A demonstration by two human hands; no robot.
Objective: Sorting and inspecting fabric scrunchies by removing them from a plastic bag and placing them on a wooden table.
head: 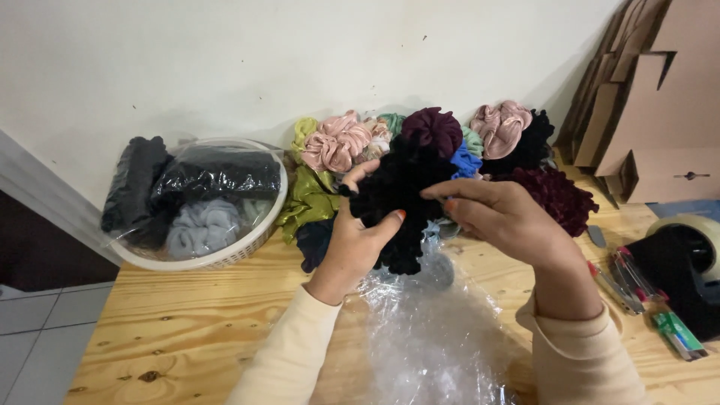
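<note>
My left hand [352,244] and my right hand [502,217] both grip a fluffy black scrunchie [397,202], held up above the wooden table [187,330]. The left thumb presses its front and the right fingers pinch its right side. Under the hands lies a crumpled clear plastic bag [435,330]. Behind the scrunchie sits a pile of scrunchies [337,142] in pink, green, blue, maroon and black against the wall.
A white basket [247,244] at the left holds bagged black and grey scrunchies. A tape dispenser [686,255] and several pens [634,277] lie at the right edge. Flat cardboard boxes [652,97] lean in the right corner. The table's left edge drops to a tiled floor.
</note>
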